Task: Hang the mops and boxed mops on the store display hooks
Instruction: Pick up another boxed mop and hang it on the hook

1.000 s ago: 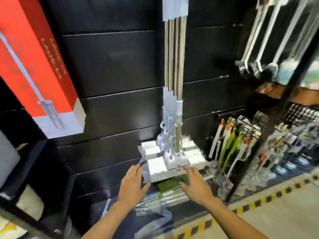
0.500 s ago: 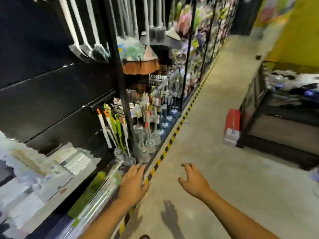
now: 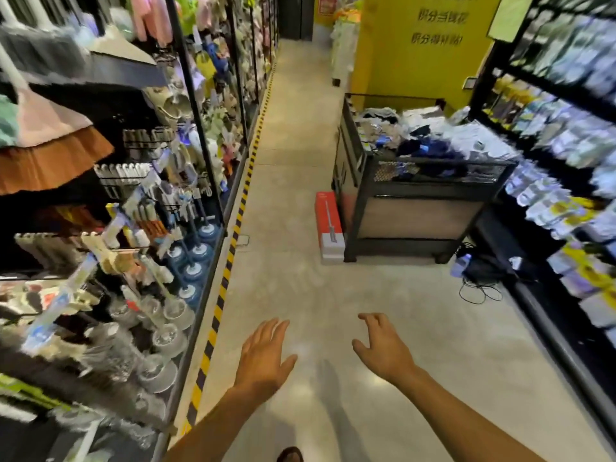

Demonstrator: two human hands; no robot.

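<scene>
Both of your grips are released and hold nothing. Your left grip (image 3: 263,356) hangs palm down over the concrete floor (image 3: 300,181), fingers straight and close together, thumb spread to the side. Your right grip (image 3: 383,350) hangs beside it, apart from it, with the fingers loosely curled.

The red and white boxed mop (image 3: 329,225) lies on the floor well ahead of both grips, farther up the aisle and roughly in line with the gap between them. Neither grip touches it. Its long side lies just beside the foot of the black display bin (image 3: 423,208), which is heaped with blurred blue and white goods.

To your left, a yellow and black hazard stripe (image 3: 226,275) runs along the foot of the shelving (image 3: 196,105), where toilet brushes (image 3: 186,275) stand in rows.
</scene>
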